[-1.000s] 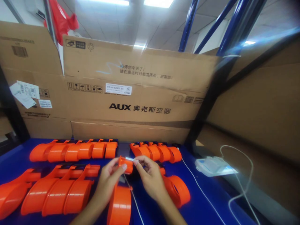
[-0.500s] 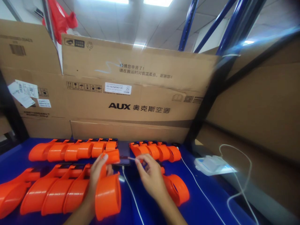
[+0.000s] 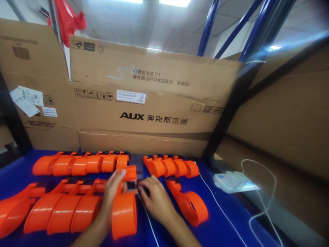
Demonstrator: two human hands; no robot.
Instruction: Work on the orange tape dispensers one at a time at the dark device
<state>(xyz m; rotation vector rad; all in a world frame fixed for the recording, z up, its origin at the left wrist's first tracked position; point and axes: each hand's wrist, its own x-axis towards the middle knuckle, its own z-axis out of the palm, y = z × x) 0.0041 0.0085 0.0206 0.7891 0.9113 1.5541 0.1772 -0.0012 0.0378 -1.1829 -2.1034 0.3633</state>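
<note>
My left hand [image 3: 113,192] is wrapped round an orange plastic part with a wide ring at its lower end [image 3: 125,214] and a short sleeve at the top. The part is held off the blue surface, in front of the dark flat device. My right hand [image 3: 156,199] is at its right side, thumb and fingers pinched close to a small pale piece [image 3: 132,186] by the part's neck. What those fingertips hold is hidden. Beside my right hand lies a like orange part [image 3: 191,206]; several more [image 3: 61,211] stand in a row to the left of my left hand.
Two back rows of orange parts [image 3: 86,164] stand on the blue surface [image 3: 221,219] before a cardboard wall [image 3: 154,133]. White cables run across the right side, near a pale plastic case [image 3: 235,181]. A dark post [image 3: 226,113] rises at the right.
My right hand has moved left and in toward the orange part; the thin stick it showed between its fingertips no longer shows. My left hand has shifted slightly right with the part.
</note>
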